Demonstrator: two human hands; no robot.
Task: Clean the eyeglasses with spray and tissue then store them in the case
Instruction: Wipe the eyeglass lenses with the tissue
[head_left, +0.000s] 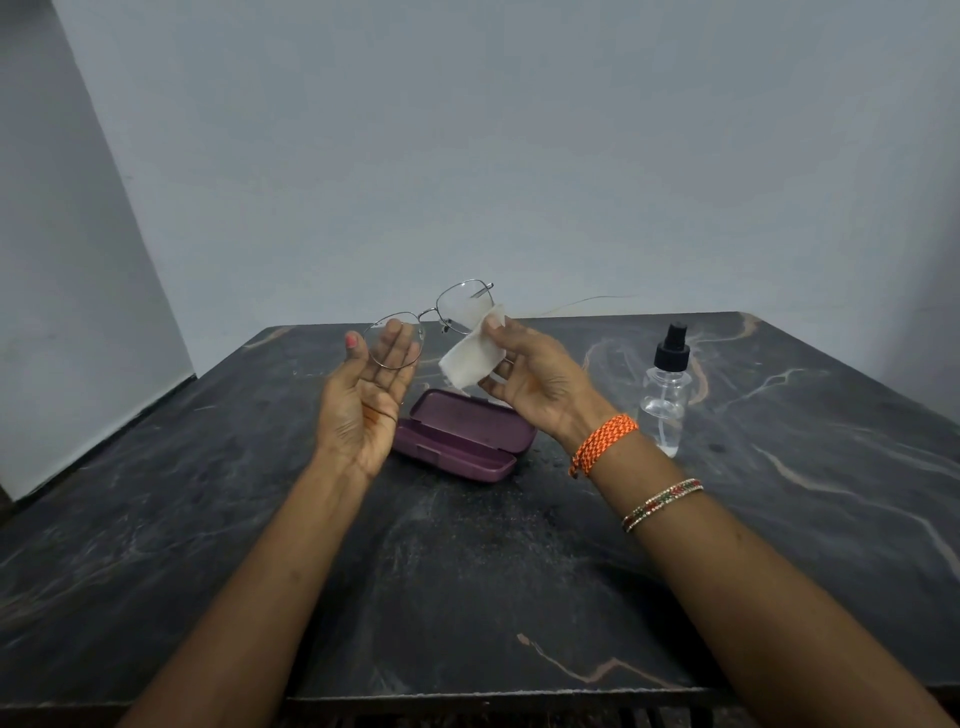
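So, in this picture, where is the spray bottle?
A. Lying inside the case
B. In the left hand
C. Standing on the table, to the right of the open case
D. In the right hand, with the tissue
C: the spray bottle stands upright on the table, right of the open case, and neither hand touches it.
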